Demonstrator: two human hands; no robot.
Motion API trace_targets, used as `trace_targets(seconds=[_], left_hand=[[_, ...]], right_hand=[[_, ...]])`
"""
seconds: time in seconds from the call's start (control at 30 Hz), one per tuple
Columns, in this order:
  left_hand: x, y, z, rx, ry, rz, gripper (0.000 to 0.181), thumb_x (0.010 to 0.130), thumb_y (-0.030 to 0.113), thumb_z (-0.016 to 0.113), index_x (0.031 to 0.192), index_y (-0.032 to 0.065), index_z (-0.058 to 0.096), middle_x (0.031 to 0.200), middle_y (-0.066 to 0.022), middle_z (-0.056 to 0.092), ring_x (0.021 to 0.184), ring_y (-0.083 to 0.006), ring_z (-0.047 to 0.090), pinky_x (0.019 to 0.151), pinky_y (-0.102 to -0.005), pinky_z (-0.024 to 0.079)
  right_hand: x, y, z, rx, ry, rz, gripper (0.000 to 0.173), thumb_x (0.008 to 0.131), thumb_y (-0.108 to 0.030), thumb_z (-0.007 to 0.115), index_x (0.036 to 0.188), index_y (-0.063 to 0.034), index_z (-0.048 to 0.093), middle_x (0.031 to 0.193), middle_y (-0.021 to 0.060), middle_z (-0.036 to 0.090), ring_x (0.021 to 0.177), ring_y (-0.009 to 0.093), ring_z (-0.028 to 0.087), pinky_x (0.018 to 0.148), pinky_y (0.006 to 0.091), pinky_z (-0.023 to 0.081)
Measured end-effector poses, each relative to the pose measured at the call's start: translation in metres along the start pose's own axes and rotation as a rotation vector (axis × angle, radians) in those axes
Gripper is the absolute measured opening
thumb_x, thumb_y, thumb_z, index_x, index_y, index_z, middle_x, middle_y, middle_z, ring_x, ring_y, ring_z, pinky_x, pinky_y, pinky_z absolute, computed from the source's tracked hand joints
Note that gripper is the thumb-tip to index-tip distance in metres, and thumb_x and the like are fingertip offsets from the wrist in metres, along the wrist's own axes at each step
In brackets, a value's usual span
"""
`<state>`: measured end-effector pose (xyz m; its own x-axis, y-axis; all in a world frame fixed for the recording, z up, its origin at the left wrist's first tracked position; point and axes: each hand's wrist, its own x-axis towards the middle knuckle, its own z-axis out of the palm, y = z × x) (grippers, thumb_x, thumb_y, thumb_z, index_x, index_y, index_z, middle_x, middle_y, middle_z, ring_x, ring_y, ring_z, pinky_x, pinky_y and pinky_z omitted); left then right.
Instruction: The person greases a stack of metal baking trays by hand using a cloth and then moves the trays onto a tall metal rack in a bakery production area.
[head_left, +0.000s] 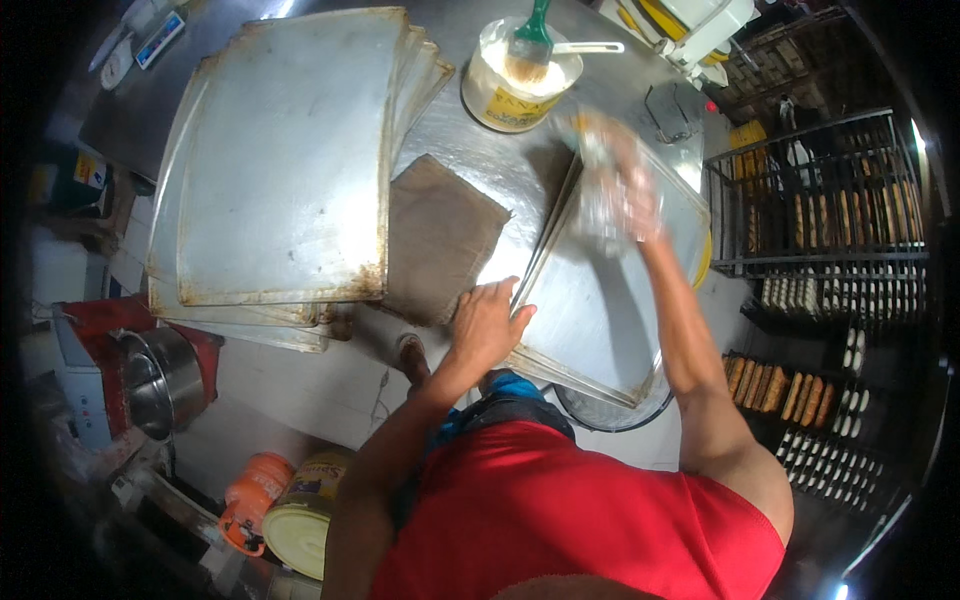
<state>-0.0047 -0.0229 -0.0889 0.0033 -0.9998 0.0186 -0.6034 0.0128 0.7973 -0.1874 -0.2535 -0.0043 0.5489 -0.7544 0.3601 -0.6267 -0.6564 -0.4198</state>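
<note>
My right hand (626, 176), blurred by motion, is closed around a crumpled clear plastic sheet or bag (604, 206). It is over the upper part of a stack of metal baking trays (577, 300) on the right. At that stack's left edge rests my left hand (487, 322), its fingers spread and its thumb pointing over the tray rim. A brown cloth (446, 232) lies between this stack and a taller pile of baking trays (285, 165) on the left, whose rims are rust-stained. Beyond the cloth stands a plastic tub (517, 109) with pale contents and a green-handled brush (532, 41) in it.
Everything stands on a steel table (480, 142). A white handle (589, 47) sticks out of the tub. Eyeglasses (670, 112) lie at the table's right. Racks (810, 259) with bread and dough pieces stand right. A steel mixer bowl (161, 382) and an orange gas cylinder (255, 487) are at lower left.
</note>
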Motion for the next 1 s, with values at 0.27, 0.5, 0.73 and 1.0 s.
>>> trace_targets(seconds=[0.27,0.5,0.73,1.0], left_hand=[[0.006,0.012,0.024,0.069,0.098,-0.03,0.027,0.091,0.02,0.063,0.113,0.0047,0.062,0.097,-0.0174,0.067,0.093,-0.035,0.06,0.083,-0.0469,0.045],[0.016,0.0,0.04,0.239,0.198,0.0,0.018,0.094,0.019,0.056,0.107,0.0097,0.065,0.076,-0.008,0.066,0.071,-0.0272,0.063,0.077,-0.0436,0.041],[0.035,0.011,0.047,0.086,0.214,-0.011,0.024,0.097,0.021,0.052,0.114,0.0148,0.067,0.071,-0.0047,0.063,0.071,-0.0223,0.06,0.082,-0.0411,0.032],[0.032,-0.009,0.039,0.199,0.115,-0.015,0.031,0.101,0.027,0.051,0.125,0.015,0.066,0.063,-0.0054,0.057,0.063,-0.0208,0.054,0.08,-0.0388,0.03]], right_hand=[[0.228,0.011,0.056,-0.423,-0.708,0.213,0.049,0.089,-0.023,0.057,0.137,-0.0131,0.055,0.128,0.0187,0.06,0.117,0.033,0.059,0.1,0.0436,0.048],[0.114,0.077,-0.077,-0.488,-0.891,0.396,0.046,0.089,-0.015,0.058,0.135,-0.0138,0.055,0.139,0.0158,0.054,0.124,0.031,0.056,0.104,0.0426,0.046],[-0.188,0.048,-0.002,-0.469,-0.192,0.243,0.047,0.09,-0.017,0.06,0.136,-0.0109,0.054,0.138,0.0161,0.055,0.123,0.029,0.057,0.103,0.042,0.048],[-0.091,0.041,0.063,-0.478,-0.095,0.153,0.033,0.093,-0.022,0.054,0.124,-0.0124,0.062,0.121,0.0167,0.065,0.097,0.029,0.069,0.072,0.038,0.058]])
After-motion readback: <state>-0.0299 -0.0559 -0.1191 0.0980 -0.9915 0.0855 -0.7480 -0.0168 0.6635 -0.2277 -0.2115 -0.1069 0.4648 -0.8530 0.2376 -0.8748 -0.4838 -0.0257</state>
